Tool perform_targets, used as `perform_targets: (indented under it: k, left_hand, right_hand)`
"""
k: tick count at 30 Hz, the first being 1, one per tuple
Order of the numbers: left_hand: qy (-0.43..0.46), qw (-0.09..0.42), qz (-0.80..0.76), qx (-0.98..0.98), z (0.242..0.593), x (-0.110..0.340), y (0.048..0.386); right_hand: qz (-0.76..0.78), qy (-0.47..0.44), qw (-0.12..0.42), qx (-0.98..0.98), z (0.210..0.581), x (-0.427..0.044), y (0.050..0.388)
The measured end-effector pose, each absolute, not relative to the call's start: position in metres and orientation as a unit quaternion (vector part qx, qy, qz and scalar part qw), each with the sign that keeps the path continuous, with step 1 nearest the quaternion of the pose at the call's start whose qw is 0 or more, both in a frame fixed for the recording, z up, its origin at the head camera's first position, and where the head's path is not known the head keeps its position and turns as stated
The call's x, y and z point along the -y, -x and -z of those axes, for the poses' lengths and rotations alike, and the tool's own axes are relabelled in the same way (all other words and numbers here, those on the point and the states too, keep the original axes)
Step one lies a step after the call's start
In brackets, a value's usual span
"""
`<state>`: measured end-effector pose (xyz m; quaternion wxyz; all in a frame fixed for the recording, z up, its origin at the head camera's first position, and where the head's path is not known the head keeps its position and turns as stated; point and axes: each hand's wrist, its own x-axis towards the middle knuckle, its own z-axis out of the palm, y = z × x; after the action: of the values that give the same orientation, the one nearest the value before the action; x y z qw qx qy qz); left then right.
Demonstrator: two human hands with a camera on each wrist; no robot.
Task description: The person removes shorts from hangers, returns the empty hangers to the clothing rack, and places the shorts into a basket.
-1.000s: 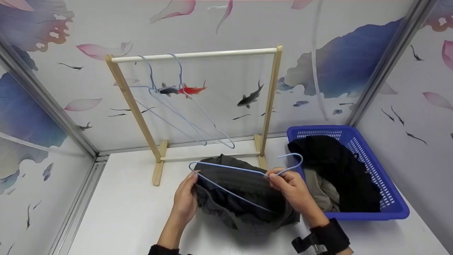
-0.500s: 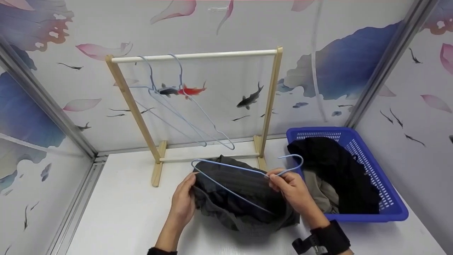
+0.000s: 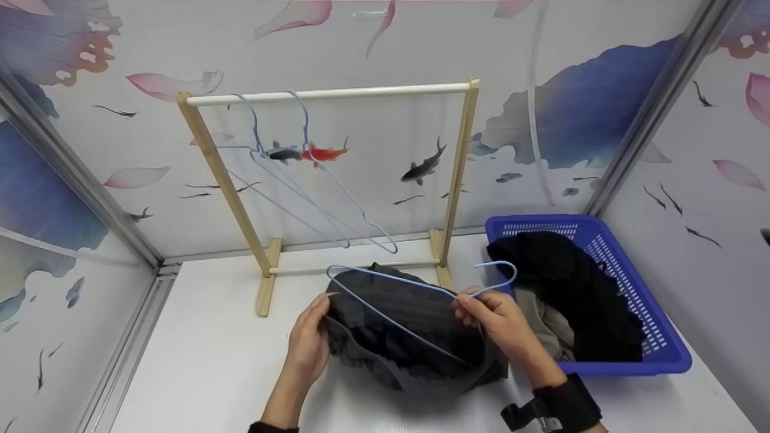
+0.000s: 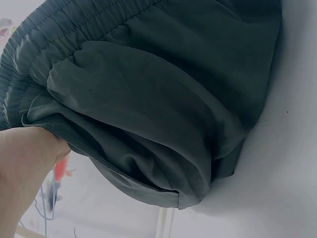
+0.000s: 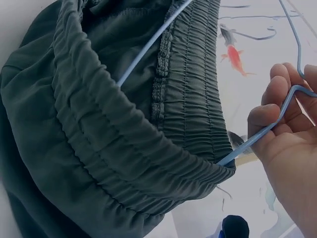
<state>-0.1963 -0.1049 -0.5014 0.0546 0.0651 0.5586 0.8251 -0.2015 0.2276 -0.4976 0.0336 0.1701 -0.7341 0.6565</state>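
Dark grey pants (image 3: 415, 385) with a gathered elastic waistband (image 5: 124, 139) stand bunched on the table, waist opening facing up; their leg length is hidden. My left hand (image 3: 310, 343) grips the waistband's left side, its fingertips partly hidden by cloth. In the left wrist view a side pocket (image 4: 129, 163) shows near that hand. With thumb and fingers my right hand (image 3: 496, 319) pinches a blue wire clothes hanger (image 3: 391, 319) just below its hook. One end of the hanger is inside the waist opening; the left corner sticks out above the far edge.
Behind the pants stands a wooden rack (image 3: 460, 174) with a white rail (image 3: 385, 92); blue hangers (image 3: 355, 198) hang toward its left. At right sits a blue perforated basket (image 3: 668, 337) holding black clothing (image 3: 577, 294) and beige clothing (image 3: 544, 319). Printed walls enclose the table (image 3: 198, 361).
The hanger's left corner has risen slightly and shifted a little right. My left hand, gripping the waistband, has moved slightly left. The right hand keeps its pinch on the hanger.
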Motion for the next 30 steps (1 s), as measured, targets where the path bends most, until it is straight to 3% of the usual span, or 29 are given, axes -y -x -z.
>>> perform_targets:
  k: [10,20,30]
  left_hand:
    - [-0.068,0.052,-0.821,-0.564,0.5044,0.1041,0.1959]
    - [-0.076,0.056,-0.824,-0.559,0.5046,0.1026,0.1962]
    - [-0.086,0.066,-0.822,-0.559,0.5038,0.1022,0.1969]
  right_hand:
    - [-0.700,-0.132,0.003,0.702,0.4947,-0.2274,0.2001]
    - [-0.738,-0.072,0.006,0.671,0.4948,-0.2289,0.1991]
    - [-0.748,-0.074,0.015,0.659,0.4927,-0.2323,0.2002]
